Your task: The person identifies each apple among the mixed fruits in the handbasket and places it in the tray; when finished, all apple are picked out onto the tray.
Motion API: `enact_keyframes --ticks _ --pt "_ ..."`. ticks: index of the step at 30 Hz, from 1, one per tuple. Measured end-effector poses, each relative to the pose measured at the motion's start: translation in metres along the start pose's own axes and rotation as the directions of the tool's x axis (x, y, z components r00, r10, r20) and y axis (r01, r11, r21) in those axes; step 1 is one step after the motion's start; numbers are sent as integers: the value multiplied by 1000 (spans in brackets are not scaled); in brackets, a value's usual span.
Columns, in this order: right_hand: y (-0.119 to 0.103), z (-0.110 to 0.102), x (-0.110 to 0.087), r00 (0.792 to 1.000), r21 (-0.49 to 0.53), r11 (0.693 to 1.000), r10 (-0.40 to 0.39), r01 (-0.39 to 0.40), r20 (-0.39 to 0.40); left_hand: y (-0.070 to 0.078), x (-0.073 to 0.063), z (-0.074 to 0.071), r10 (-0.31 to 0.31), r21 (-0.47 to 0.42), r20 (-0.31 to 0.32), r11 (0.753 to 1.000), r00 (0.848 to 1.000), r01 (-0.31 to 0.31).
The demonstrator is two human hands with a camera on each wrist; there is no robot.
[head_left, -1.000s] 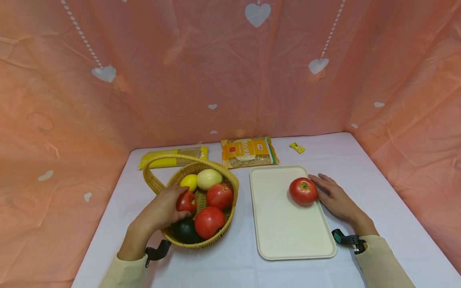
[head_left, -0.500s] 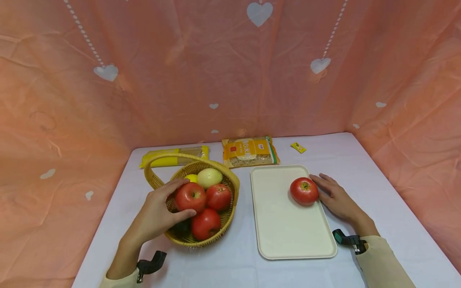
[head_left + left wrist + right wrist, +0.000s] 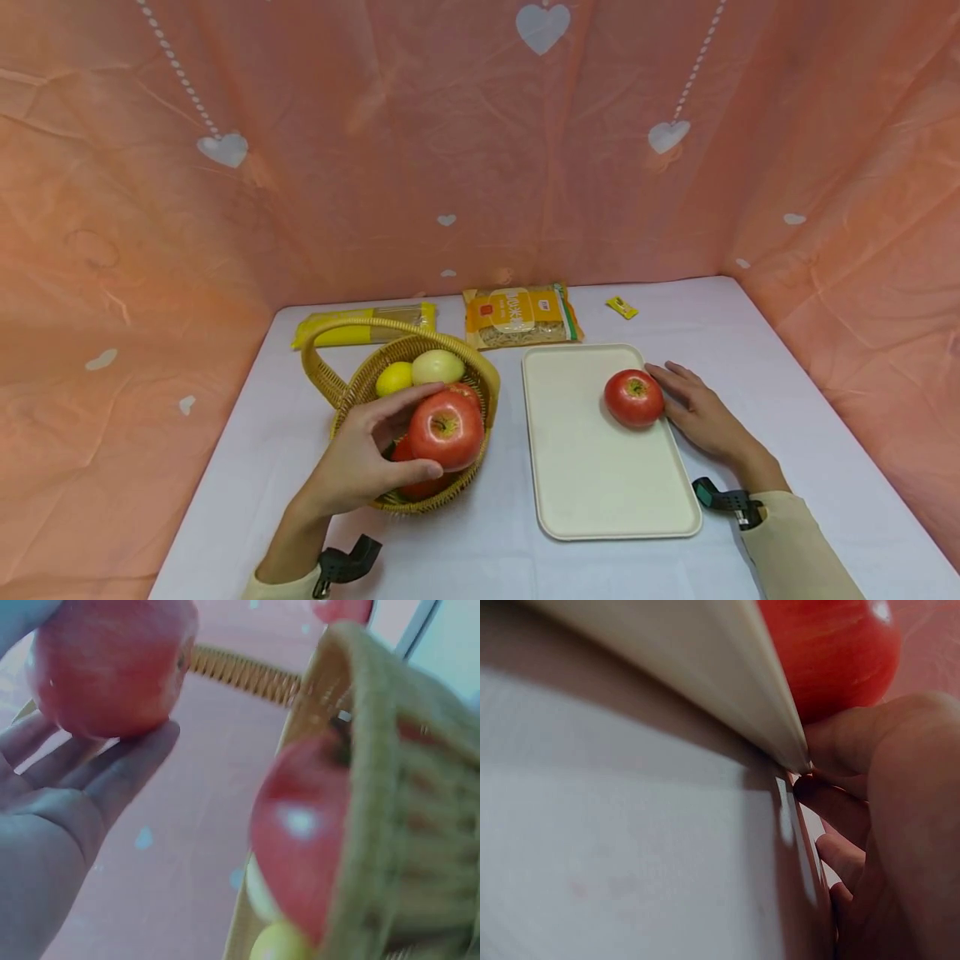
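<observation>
My left hand (image 3: pixel 352 458) holds a red apple (image 3: pixel 447 431) over the wicker basket (image 3: pixel 492 383), thumb on the near side and fingers on the far side. In the left wrist view the fingers spread along the held apple (image 3: pixel 112 667). Partly covered by it, two more red apples lie in the basket, one showing below (image 3: pixel 416 487). Behind them sit a yellow lemon (image 3: pixel 393 379) and a pale green oval fruit (image 3: pixel 437 367). My right hand (image 3: pixel 701 421) rests at the right rim of the cream tray (image 3: pixel 585 475), thumb touching the rim, close beside an apple (image 3: pixel 633 400) on the tray.
At the back of the white-covered table lie a yellow packet of long noodles (image 3: pixel 337 329), an orange noodle bag (image 3: pixel 521 317) and a small yellow wrapped sweet (image 3: pixel 622 307). The basket's handle (image 3: pixel 322 375) arches on its left and back. A peach curtain surrounds the table.
My left hand has taken an apple from the left of the basket, lifted it and carried it rightward over the other apples. My right hand stays at the tray's rim.
</observation>
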State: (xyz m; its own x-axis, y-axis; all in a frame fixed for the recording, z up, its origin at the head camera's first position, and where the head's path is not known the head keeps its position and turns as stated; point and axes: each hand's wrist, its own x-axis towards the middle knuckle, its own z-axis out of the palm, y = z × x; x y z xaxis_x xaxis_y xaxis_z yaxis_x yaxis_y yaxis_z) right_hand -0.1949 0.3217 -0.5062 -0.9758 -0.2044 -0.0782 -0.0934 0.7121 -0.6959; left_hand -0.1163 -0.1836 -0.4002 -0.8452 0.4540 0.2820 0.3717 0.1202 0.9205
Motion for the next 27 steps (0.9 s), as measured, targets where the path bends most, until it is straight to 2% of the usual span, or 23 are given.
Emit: enact_keyframes --ticks 6,13,16,23,27 --pt "-1 0 -1 1000 6 1000 1 -1 4 -3 12 24 38 -17 87 999 996 -36" --pt "-2 0 0 1000 3 1000 -4 4 2 -8 31 59 80 -85 172 994 982 -66" --pt "-2 0 0 1000 -1 1000 -1 1 0 -9 40 75 79 -108 174 992 982 -60" --pt "-3 0 0 1000 -11 1000 13 -13 -5 -15 61 110 -7 -116 143 993 990 24" --pt "-4 0 -1 1000 -9 1000 17 -17 -6 -20 70 126 -46 -146 104 987 994 61"
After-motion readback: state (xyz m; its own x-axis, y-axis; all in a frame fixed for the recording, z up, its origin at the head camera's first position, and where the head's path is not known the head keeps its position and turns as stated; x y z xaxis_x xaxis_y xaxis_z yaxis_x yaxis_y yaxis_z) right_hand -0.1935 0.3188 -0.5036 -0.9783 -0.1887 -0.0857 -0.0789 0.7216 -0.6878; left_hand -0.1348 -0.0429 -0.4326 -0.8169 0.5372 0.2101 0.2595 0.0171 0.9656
